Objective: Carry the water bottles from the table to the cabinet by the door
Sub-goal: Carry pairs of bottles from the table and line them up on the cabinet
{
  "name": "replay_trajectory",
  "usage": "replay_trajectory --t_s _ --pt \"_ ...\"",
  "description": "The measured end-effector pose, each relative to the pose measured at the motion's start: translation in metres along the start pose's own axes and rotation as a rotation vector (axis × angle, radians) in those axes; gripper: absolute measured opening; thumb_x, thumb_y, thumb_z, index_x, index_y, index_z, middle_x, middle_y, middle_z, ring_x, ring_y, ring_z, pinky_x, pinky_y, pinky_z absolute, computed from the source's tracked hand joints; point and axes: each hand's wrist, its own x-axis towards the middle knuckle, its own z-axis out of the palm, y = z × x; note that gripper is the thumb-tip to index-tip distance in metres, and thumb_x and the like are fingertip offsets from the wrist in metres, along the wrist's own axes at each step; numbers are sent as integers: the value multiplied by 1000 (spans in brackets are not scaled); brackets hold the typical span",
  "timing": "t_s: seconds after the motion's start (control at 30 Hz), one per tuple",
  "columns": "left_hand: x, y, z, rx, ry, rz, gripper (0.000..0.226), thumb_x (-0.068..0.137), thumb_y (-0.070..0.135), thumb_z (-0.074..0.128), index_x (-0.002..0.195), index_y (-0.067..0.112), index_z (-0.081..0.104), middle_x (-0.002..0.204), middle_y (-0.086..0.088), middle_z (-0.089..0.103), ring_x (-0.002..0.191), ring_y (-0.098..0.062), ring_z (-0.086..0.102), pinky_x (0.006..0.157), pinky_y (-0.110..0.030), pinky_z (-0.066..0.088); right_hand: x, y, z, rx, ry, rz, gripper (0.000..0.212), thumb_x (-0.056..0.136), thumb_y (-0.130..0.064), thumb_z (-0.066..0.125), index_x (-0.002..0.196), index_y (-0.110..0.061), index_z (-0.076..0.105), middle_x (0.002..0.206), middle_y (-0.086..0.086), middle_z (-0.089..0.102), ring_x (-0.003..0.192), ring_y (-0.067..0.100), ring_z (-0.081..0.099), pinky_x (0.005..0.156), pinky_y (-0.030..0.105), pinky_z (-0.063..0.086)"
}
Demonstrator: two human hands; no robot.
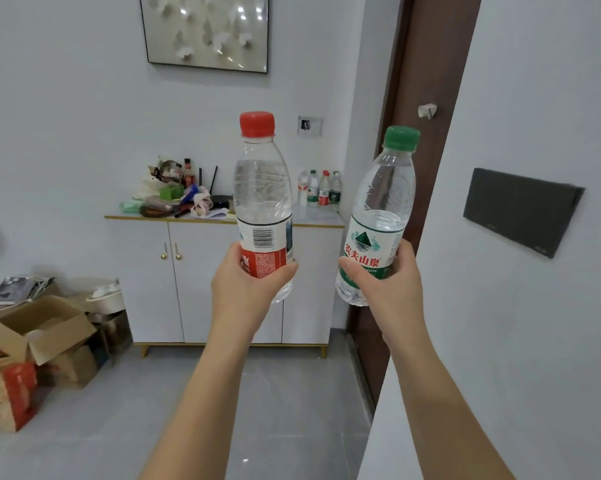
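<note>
While both arms reach forward, the left hand (pixel 248 282) holds a clear plastic water bottle with a red cap and red-and-white label (pixel 262 202) upright, its fingers (pixel 285 268) clamped round the lower label. Just right of it, the right hand (pixel 389 282) grips a clear plastic water bottle with a green cap and green-and-white label (pixel 378 216), tilted slightly rightward, thumb and fingers closed on the label band. Beyond the fingers stands a white two-door cabinet with gold handles (pixel 195 271) beside a brown door (pixel 427 81); four small water bottles (pixel 321 188) stand on its top, behind the gap between the held bottles, and a heap of bags and clutter (pixel 174 195) lies to the left.
</note>
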Motion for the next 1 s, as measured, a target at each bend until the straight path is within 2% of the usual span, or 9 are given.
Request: replay_trajectory --t_s 0.13,0.27,0.57,0.67,0.83,1.0 --pt "68 -29 8 -9 -44 -19 42 70 26 86 102 35 60 97 11 69 92 -7 66 81 -31 56 49 20 35 -15 32 2 61 71 -26 87 123 -30 55 111 -18 67 102 0 65 90 36 58" --pt "135 -52 15 -23 -88 -30 39 70 24 86 93 38 57 95 14 69 89 -5 66 75 -25 54 95 41 69 -28 70 6 61 72 -25 87 123 -31 55 109 -20 67 101 -1 65 88 32 58" --pt "234 -117 36 -1 -106 -79 42 69 26 86 103 31 61 94 11 70 87 -8 67 74 -28 56 170 118 129 -36 75 74 62 71 -23 86 124 -30 55 111 -16 68 103 3 66 89 38 58" --pt "268 -137 52 -7 -111 -95 43 70 26 86 103 34 61 96 12 70 90 -8 67 76 -29 56 204 144 145 -22 69 80 61 70 -24 87 123 -30 56 110 -15 69 103 4 67 89 39 58" --pt "332 -176 88 -12 -89 -87 41 69 23 86 97 37 59 94 15 70 84 1 67 76 -27 55 276 192 169 12 60 75 60 73 -18 86 123 -28 55 111 -15 68 102 2 66 87 32 58" --pt "411 -204 141 -21 -71 -66 49 71 22 86 113 26 62 100 11 71 90 -6 68 73 -23 55 369 239 193 51 38 58 56 72 -13 86 114 -35 56 106 -15 69 98 1 67 81 26 57"
